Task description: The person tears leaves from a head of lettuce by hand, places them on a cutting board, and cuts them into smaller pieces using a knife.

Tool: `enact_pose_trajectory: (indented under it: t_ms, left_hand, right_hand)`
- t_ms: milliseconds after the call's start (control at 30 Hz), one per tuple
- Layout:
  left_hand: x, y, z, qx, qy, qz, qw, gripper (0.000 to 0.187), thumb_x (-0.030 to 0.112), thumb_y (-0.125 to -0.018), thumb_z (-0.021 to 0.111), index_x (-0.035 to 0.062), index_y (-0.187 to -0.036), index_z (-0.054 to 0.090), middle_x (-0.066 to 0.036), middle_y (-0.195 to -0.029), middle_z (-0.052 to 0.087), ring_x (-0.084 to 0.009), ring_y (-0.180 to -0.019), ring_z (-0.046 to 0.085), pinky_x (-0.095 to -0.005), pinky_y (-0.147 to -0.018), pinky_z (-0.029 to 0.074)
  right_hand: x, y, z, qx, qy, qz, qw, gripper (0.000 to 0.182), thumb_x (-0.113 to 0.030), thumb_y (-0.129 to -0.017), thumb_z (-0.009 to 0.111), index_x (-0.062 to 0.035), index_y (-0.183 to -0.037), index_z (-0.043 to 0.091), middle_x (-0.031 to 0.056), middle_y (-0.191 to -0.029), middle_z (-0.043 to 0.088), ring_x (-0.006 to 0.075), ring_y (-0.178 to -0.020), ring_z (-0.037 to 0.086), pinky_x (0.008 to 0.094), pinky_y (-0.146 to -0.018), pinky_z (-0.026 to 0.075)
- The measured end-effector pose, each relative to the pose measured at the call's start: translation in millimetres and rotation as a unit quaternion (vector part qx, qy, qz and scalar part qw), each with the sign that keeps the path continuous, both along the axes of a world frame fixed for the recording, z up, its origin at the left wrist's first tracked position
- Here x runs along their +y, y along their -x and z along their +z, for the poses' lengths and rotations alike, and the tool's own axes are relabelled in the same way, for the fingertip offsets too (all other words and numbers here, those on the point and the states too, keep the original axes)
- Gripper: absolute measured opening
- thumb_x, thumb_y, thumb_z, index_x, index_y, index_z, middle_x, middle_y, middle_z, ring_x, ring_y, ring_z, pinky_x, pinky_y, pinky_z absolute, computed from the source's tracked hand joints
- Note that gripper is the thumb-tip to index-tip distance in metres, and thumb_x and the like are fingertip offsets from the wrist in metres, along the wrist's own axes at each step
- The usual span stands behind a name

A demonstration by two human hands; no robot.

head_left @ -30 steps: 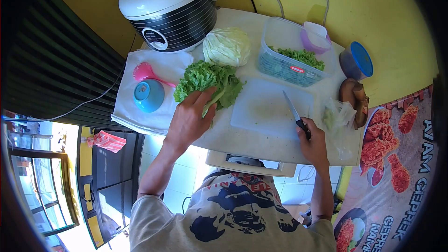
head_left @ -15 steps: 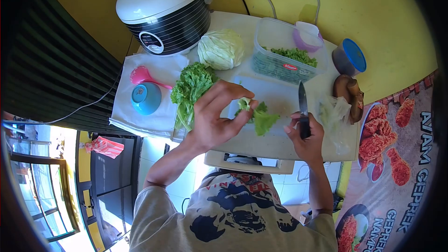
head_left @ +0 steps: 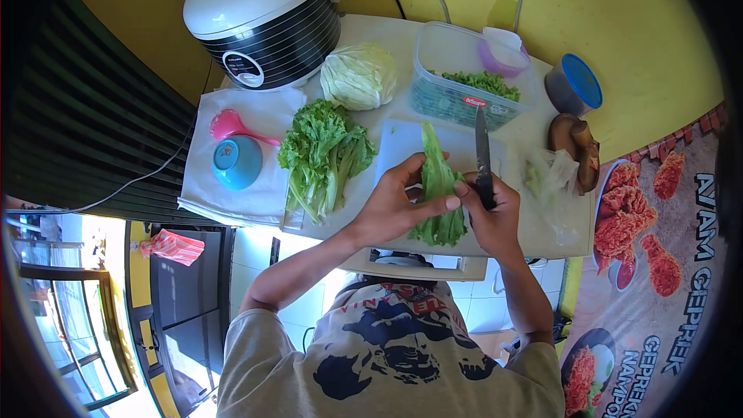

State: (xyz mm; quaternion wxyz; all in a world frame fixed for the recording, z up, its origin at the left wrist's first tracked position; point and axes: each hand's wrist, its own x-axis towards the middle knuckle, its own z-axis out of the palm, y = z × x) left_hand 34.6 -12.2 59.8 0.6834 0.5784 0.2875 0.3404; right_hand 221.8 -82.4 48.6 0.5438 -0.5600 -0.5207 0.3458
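Observation:
A green lettuce leaf (head_left: 439, 178) hangs over the near part of the white cutting board (head_left: 396, 136), stem end pointing away from me. My left hand (head_left: 396, 205) pinches it from the left. In my right hand (head_left: 498, 220) is a kitchen knife (head_left: 483, 151), blade upward, and that thumb also touches the leaf. Left of the board lies a bunch of lettuce (head_left: 323, 156), with a pale cabbage (head_left: 358, 77) behind it. Behind the board stands a clear plastic container (head_left: 433, 54) partly filled with lettuce pieces (head_left: 484, 85).
A rice cooker (head_left: 267, 27) stands back left. Nearer are a pink ladle (head_left: 228, 124) and an upturned blue bowl (head_left: 237, 162) on white cloth. To the right are a blue-lidded tub (head_left: 576, 85), a brown object (head_left: 571, 139) and a clear plastic bag (head_left: 553, 178).
My left hand has turned and now holds a longer leaf upright instead of the small stem piece. My right hand has moved left with the knife, up to the leaf.

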Motion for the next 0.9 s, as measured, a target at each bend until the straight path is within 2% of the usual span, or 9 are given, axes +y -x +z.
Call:
enact_pose_trajectory:
  t_ms: [67, 200, 300, 400, 500, 600, 700, 800, 900]
  left_hand:
    - [2.9, -1.9, -17.8, -0.008, -0.019, -0.006, 1.0, 0.037, 0.013, -0.101, 0.072, -0.0009, -0.134, 0.061, -0.006, -0.116, 0.072, -0.0108, -0.103, 0.066, -0.027, -0.094, 0.053]
    - [13.6, 1.8, -27.4, -0.099, 0.089, 0.041, 0.99, 0.023, 0.009, -0.098, 0.076, -0.0018, -0.117, 0.069, -0.001, -0.096, 0.073, -0.0043, -0.086, 0.062, -0.024, -0.077, 0.051]
    - [15.0, 9.0, -23.7, -0.022, 0.006, 0.032, 0.999, 0.018, 0.006, -0.097, 0.076, 0.0016, -0.112, 0.067, -0.002, -0.103, 0.073, -0.0043, -0.094, 0.063, -0.0238, -0.085, 0.052]
    - [16.1, 9.9, -23.4, 0.076, -0.075, 0.053, 0.993, 0.017, 0.008, -0.095, 0.079, 0.0017, -0.104, 0.066, 0.001, -0.094, 0.068, -0.0035, -0.086, 0.058, -0.0237, -0.078, 0.049]
    - [12.3, 4.7, -21.1, 0.052, -0.111, 0.045, 0.991, 0.025, 0.012, -0.091, 0.082, -0.0001, -0.098, 0.062, 0.0, -0.08, 0.061, -0.0083, -0.076, 0.053, -0.028, -0.071, 0.048]
    - [8.7, 6.4, -13.8, 0.117, -0.163, -0.002, 0.98, 0.023, 0.012, -0.094, 0.081, 0.0004, -0.097, 0.062, 0.002, -0.086, 0.06, -0.0045, -0.079, 0.051, -0.0248, -0.071, 0.045]
    - [10.0, 7.5, -13.5, 0.132, -0.13, -0.025, 0.982, 0.022, 0.014, -0.097, 0.078, 0.0006, -0.098, 0.06, 0.003, -0.085, 0.058, -0.0044, -0.079, 0.049, -0.0247, -0.07, 0.044]
    - [15.2, 9.2, -16.1, 0.088, -0.06, -0.035, 0.994, 0.021, 0.015, -0.101, 0.074, 0.0013, -0.1, 0.059, 0.003, -0.085, 0.057, -0.004, -0.08, 0.049, -0.0245, -0.07, 0.044]
    - [16.7, 6.5, -24.3, 0.038, -0.05, -0.005, 0.998, 0.019, 0.016, -0.103, 0.071, 0.0009, -0.108, 0.061, 0.002, -0.087, 0.059, -0.004, -0.081, 0.049, -0.0239, -0.07, 0.043]
  right_hand:
    - [-0.6, 1.1, -1.0, 0.023, 0.004, -0.019, 1.0, 0.014, -0.015, -0.101, 0.073, -0.0012, -0.1, 0.069, -0.0064, -0.071, 0.058, 0.0011, -0.062, 0.047, 0.0215, -0.056, 0.037]
    - [-4.2, -5.9, 1.2, 0.081, 0.059, -0.029, 0.995, 0.016, -0.017, -0.102, 0.072, -0.0013, -0.103, 0.07, -0.0068, -0.069, 0.057, 0.0003, -0.057, 0.045, 0.0214, -0.052, 0.034]
    - [-4.7, -7.8, -4.5, 0.07, 0.067, -0.018, 0.995, 0.016, -0.016, -0.102, 0.071, -0.0009, -0.106, 0.07, -0.0073, -0.068, 0.055, 0.0001, -0.055, 0.043, 0.0214, -0.05, 0.033]
    - [-3.1, -8.9, -3.6, 0.085, 0.086, -0.008, 0.993, 0.02, -0.018, -0.101, 0.073, -0.001, -0.111, 0.068, -0.0055, -0.072, 0.059, -0.0008, -0.057, 0.043, 0.0202, -0.051, 0.032]
    - [4.4, -2.3, 8.0, 0.034, 0.009, -0.015, 0.999, 0.03, -0.016, -0.097, 0.077, -0.001, -0.12, 0.065, -0.0021, -0.08, 0.067, 0.0003, -0.064, 0.051, 0.019, -0.057, 0.039]
    - [6.7, -4.1, 17.4, -0.027, 0.014, 0.002, 1.0, 0.042, -0.012, -0.093, 0.081, -0.0008, -0.128, 0.062, 0.0012, -0.089, 0.073, 0.0023, -0.074, 0.059, 0.0192, -0.067, 0.047]
    - [13.2, -3.7, 9.6, 0.002, 0.011, 0.001, 1.0, 0.039, -0.008, -0.091, 0.082, -0.0002, -0.124, 0.064, 0.0017, -0.09, 0.074, 0.0044, -0.079, 0.064, 0.021, -0.074, 0.051]
    - [11.3, -6.2, 16.6, 0.044, 0.066, 0.007, 0.997, 0.03, -0.007, -0.091, 0.081, -0.0002, -0.116, 0.067, 0.0019, -0.089, 0.073, 0.0041, -0.081, 0.064, 0.0219, -0.073, 0.051]
    - [10.6, -12.0, 11.2, 0.071, 0.109, 0.009, 0.991, 0.024, -0.007, -0.092, 0.08, -0.0006, -0.111, 0.069, 0.0024, -0.089, 0.073, 0.0048, -0.082, 0.065, 0.0226, -0.074, 0.052]
